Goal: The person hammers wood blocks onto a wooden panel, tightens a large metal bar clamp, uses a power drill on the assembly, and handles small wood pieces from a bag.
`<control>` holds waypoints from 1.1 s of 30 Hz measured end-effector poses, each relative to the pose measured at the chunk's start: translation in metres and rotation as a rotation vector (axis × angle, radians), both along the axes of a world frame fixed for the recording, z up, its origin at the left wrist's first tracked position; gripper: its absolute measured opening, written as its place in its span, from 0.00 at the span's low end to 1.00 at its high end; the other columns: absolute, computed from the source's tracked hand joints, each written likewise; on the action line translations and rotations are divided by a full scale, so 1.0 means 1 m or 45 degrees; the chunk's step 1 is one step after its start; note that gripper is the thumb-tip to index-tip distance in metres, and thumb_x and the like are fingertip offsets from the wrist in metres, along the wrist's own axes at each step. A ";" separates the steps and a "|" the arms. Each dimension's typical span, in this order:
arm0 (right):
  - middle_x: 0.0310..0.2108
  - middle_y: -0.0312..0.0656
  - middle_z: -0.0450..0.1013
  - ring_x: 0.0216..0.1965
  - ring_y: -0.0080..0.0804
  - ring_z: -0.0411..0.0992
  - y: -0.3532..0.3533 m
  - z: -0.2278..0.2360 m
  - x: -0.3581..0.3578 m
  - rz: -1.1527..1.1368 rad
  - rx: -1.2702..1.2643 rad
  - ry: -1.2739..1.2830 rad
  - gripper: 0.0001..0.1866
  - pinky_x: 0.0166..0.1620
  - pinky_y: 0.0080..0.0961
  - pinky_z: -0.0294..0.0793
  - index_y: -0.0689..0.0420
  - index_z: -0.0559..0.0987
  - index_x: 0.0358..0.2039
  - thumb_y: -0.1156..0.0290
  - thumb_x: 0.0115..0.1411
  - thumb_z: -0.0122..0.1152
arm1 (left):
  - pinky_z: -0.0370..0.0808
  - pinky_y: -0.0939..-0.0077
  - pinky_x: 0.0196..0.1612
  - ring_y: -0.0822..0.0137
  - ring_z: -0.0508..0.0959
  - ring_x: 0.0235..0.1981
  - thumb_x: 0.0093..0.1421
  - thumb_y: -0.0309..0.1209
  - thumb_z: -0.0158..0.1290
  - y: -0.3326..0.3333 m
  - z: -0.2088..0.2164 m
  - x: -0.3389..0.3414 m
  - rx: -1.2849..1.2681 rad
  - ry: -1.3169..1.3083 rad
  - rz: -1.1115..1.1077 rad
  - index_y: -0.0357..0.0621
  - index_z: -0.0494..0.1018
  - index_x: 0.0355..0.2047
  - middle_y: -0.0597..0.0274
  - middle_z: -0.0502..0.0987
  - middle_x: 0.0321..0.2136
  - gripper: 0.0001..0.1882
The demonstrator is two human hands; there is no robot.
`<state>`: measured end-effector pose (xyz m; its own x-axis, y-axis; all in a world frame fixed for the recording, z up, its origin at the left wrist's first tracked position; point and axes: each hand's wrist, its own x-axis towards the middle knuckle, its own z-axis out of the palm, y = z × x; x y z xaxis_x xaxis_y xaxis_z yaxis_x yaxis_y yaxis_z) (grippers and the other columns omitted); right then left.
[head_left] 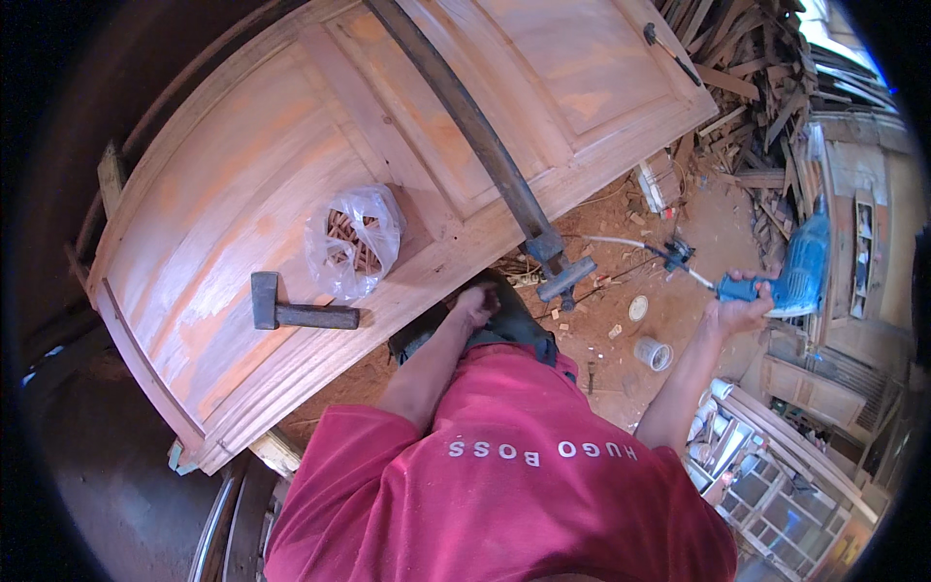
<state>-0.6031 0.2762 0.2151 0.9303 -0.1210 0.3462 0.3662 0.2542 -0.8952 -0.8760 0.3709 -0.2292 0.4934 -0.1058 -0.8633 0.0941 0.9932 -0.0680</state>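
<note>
Out to the right, my right hand (pixel 743 307) is wrapped round the handle of a blue power drill (pixel 803 260), which points up and away with its cord trailing left. Close to my waist, beside the workbench-high wooden door panel (pixel 291 155), my left hand (pixel 477 305) has its fingers curled. Whatever it may hold is hidden. On the panel lie a heavy-headed hammer (pixel 308 316) and a clear plastic bag (pixel 373 218) of small wooden pieces. A long metal bar clamp (pixel 465 126) crosses the panel, its screw end jutting past the near edge.
Another slim hammer-like tool (pixel 669 53) rests at the panel's far right corner. Scrap wood (pixel 752 97) is heaped beyond. On the dirt floor stand a clear plastic cup (pixel 653 353) and a pale round lid (pixel 638 307). Window frames (pixel 786 504) lean at lower right.
</note>
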 end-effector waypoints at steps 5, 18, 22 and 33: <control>0.35 0.33 0.71 0.29 0.23 0.67 0.055 0.007 0.021 0.225 -0.111 -0.146 0.34 0.30 0.28 0.69 0.59 0.66 0.57 0.63 0.49 0.58 | 0.68 0.78 0.23 0.73 0.72 0.22 0.62 0.37 0.56 0.061 0.158 0.009 1.075 -0.449 -0.714 0.43 0.77 0.35 0.65 0.74 0.22 0.10; 0.21 0.35 0.72 0.19 0.18 0.68 0.256 -0.034 0.090 0.818 -0.342 -0.257 0.15 0.23 0.22 0.72 0.62 0.76 0.31 0.62 0.55 0.64 | 0.69 0.81 0.31 0.75 0.71 0.27 0.67 0.33 0.46 0.238 0.320 -0.001 1.624 0.084 -0.177 0.35 0.73 0.47 0.66 0.72 0.26 0.15; 0.20 0.32 0.71 0.20 0.16 0.66 0.283 -0.040 0.071 1.009 -0.364 -0.159 0.14 0.23 0.18 0.67 0.62 0.76 0.29 0.62 0.55 0.63 | 0.73 0.82 0.33 0.74 0.76 0.29 0.64 0.28 0.53 0.266 0.305 0.010 2.000 0.237 -0.210 0.35 0.75 0.49 0.58 0.81 0.36 0.15; 0.17 0.34 0.70 0.15 0.19 0.69 0.138 0.013 0.006 1.561 -1.055 0.320 0.13 0.19 0.18 0.68 0.60 0.75 0.25 0.62 0.55 0.63 | 0.61 0.82 0.22 0.81 0.66 0.19 0.64 0.38 0.56 0.218 0.290 -0.049 2.073 0.518 -0.135 0.33 0.80 0.30 0.71 0.71 0.17 0.17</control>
